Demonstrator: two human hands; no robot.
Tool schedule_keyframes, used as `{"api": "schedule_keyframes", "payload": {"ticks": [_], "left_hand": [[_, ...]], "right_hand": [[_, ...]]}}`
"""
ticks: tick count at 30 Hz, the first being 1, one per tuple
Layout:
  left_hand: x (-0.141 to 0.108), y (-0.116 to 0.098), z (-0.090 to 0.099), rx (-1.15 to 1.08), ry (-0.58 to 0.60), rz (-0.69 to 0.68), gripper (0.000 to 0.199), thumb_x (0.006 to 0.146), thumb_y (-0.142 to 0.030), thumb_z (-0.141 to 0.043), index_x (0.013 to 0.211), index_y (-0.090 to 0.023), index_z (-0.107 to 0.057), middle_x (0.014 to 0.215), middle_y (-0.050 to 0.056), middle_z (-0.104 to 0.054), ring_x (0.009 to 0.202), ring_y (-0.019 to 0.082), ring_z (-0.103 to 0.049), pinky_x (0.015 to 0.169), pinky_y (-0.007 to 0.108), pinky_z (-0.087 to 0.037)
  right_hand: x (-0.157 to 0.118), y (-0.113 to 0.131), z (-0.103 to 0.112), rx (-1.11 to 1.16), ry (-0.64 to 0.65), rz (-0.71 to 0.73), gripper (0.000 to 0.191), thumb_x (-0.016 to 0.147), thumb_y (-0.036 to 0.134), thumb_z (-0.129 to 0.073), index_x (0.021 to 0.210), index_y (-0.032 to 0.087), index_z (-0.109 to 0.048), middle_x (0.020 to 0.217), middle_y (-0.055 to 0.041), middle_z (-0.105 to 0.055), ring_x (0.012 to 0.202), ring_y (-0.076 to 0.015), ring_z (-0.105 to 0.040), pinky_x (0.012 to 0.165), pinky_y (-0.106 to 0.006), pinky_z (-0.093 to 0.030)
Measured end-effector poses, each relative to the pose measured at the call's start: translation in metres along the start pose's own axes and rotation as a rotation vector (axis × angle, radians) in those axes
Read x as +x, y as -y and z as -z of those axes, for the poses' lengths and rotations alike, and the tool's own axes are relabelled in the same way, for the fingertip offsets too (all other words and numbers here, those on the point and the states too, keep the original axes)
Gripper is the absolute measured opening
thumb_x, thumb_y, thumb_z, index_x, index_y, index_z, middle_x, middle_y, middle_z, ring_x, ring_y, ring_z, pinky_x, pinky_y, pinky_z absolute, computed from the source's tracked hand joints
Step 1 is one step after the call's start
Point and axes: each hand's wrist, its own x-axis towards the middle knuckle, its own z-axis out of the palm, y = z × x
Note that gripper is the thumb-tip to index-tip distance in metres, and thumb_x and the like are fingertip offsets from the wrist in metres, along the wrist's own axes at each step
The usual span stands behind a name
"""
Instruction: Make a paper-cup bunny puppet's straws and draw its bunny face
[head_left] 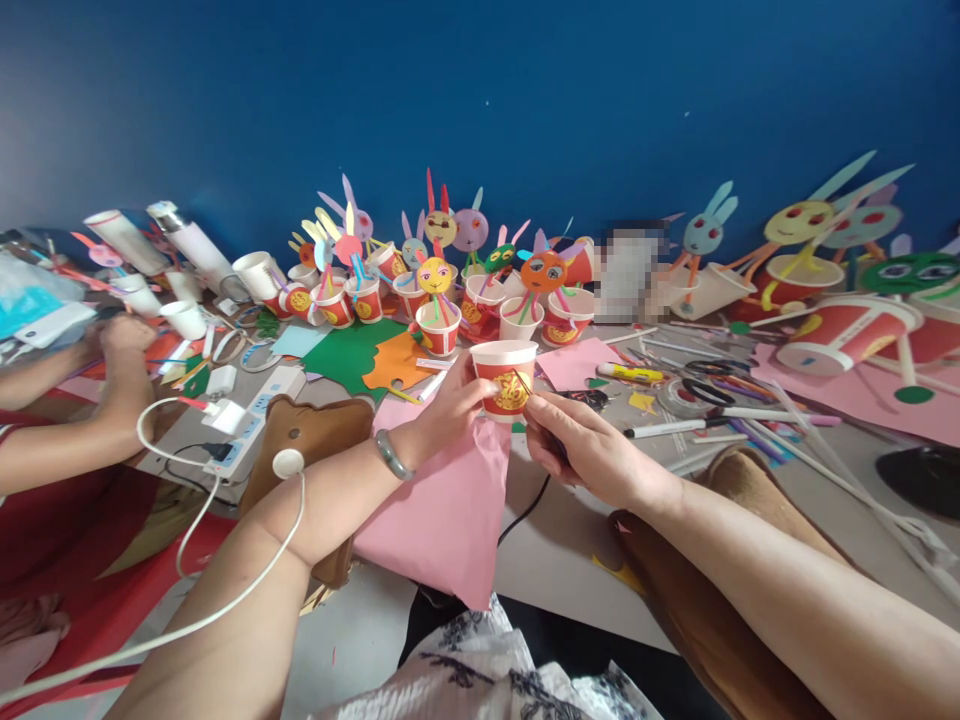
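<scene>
My left hand (459,398) is closed around a red paper cup (504,352) with a white rim and a gold emblem, held upright above the table. My right hand (574,440) pinches a thin, dark pointed tool (523,383), its tip at the cup's front near the emblem. Most of that tool is hidden by my fingers, so its kind is unclear. Below my left hand, a pink paper sheet (442,500) hangs over the table's front edge. Behind the cup stand several finished-looking paper cups with round paper faces and long ears, such as an orange-faced one (543,272).
On the left lie a power strip (259,425), a white cable and green paper (349,360); another person's hands (124,345) are beyond. At right are scissors (716,385), a yellow marker (630,373), pens, tape and a tipped cup (847,335). A blue wall rises behind.
</scene>
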Motion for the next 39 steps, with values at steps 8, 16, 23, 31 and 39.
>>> {"api": "schedule_keyframes", "payload": {"ticks": [8,16,23,31,39], "left_hand": [[0.002,-0.019,0.003,0.057,-0.057,0.028,0.008,0.090,-0.019,-0.056,0.081,-0.020,-0.057,0.103,0.007,-0.063,0.095,0.020,-0.061,0.084,0.036,-0.055],[0.003,-0.020,0.003,0.039,-0.056,0.043,0.013,0.089,-0.016,-0.057,0.077,-0.019,-0.057,0.102,0.008,-0.062,0.094,0.020,-0.061,0.082,0.034,-0.055],[0.001,-0.013,-0.001,-0.092,-0.030,0.078,0.005,0.087,-0.020,-0.055,0.092,-0.020,-0.058,0.106,0.008,-0.060,0.105,0.021,-0.059,0.096,0.037,-0.052],[0.002,-0.016,-0.006,-0.351,-0.062,0.229,0.024,0.081,-0.018,-0.062,0.105,-0.020,-0.056,0.102,0.005,-0.063,0.105,0.019,-0.060,0.097,0.034,-0.050],[0.003,-0.008,-0.008,-0.414,-0.080,0.223,0.034,0.079,-0.023,-0.069,0.109,-0.021,-0.054,0.109,0.007,-0.064,0.108,0.021,-0.060,0.097,0.037,-0.050]], "right_hand": [[0.001,-0.002,0.002,-0.035,0.027,-0.011,0.047,0.099,0.060,-0.042,0.074,0.021,-0.046,0.048,0.0059,-0.048,0.036,-0.0053,-0.033,0.035,-0.020,-0.025],[0.000,0.000,0.001,-0.037,0.021,-0.026,0.048,0.099,0.060,-0.042,0.072,0.021,-0.043,0.048,0.0058,-0.047,0.036,-0.0050,-0.032,0.035,-0.019,-0.025],[0.000,0.002,-0.001,-0.005,0.002,-0.010,0.047,0.099,0.060,-0.042,0.074,0.020,-0.046,0.047,0.0059,-0.047,0.036,-0.0051,-0.031,0.034,-0.019,-0.023],[-0.001,0.003,-0.001,-0.011,-0.023,0.000,0.046,0.099,0.060,-0.043,0.075,0.020,-0.046,0.047,0.0061,-0.048,0.036,-0.0050,-0.032,0.034,-0.019,-0.024],[0.000,0.002,0.000,-0.007,-0.029,-0.001,0.047,0.099,0.061,-0.043,0.077,0.020,-0.046,0.048,0.0064,-0.048,0.036,-0.0049,-0.033,0.034,-0.018,-0.024]]}}
